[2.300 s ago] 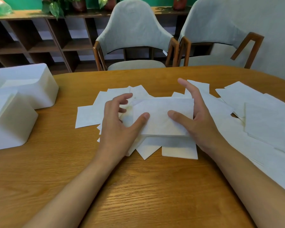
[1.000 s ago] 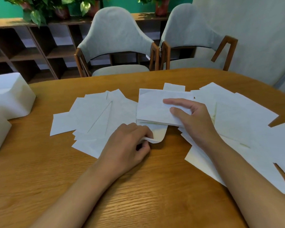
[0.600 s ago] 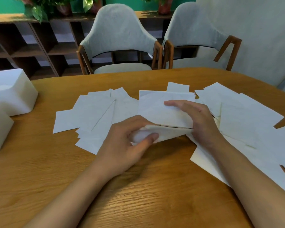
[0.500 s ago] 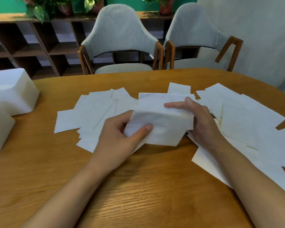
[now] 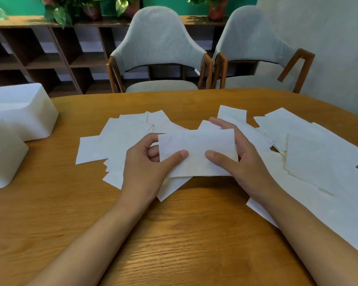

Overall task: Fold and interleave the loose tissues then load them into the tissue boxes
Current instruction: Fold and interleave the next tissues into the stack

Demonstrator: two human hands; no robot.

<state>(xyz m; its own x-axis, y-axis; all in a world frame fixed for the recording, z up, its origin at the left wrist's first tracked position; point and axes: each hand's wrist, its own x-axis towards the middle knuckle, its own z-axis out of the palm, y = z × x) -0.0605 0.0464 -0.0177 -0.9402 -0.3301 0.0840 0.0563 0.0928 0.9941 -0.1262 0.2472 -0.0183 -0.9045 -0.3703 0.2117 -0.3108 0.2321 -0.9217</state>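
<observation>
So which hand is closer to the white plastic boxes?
Left. The left hand grips the left end of the folded white tissue, right of the white plastic boxes across the wooden table; the right hand holds the other end, farther off.

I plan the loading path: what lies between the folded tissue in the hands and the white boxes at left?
Head view: loose flat tissues lie beside the folded tissue, then bare wooden table up to the boxes.

Both hands (image 5: 145, 166) (image 5: 246, 162) pinch folded tissue stack (image 5: 196, 153); loose tissues (image 5: 318, 157) around.
</observation>
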